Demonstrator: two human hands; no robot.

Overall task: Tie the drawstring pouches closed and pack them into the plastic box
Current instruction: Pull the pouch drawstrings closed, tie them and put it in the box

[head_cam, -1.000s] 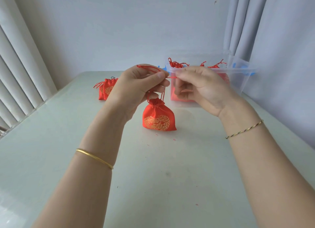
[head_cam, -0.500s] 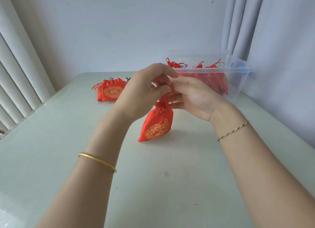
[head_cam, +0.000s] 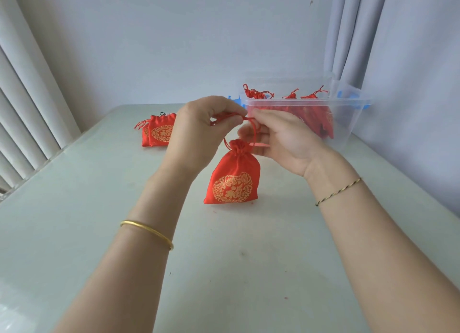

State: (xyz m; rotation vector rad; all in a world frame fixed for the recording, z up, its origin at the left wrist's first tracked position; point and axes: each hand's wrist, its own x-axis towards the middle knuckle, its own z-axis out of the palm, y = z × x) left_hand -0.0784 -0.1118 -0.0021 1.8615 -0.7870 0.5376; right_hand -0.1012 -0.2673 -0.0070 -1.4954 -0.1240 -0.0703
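A red drawstring pouch (head_cam: 232, 177) with a gold emblem stands upright on the table, its neck gathered tight. Its red drawstring (head_cam: 250, 123) rises in loops to both hands just above it. My left hand (head_cam: 201, 131) pinches one strand between thumb and forefinger. My right hand (head_cam: 281, 138) pinches the other strand, fingertips almost touching the left's. The clear plastic box (head_cam: 348, 123) with blue latches sits behind on the right and holds several red pouches. A small stack of red pouches (head_cam: 159, 132) lies at the far left of the table.
The pale table (head_cam: 99, 208) meets a wall at the back. Vertical blinds (head_cam: 29, 103) hang on the left and a grey curtain (head_cam: 398, 71) on the right, close behind the box.
The pouch was tilted to the left half a second ago and now stands upright. Both hands have risen a little above its neck, with the drawstring loops drawn up between them.
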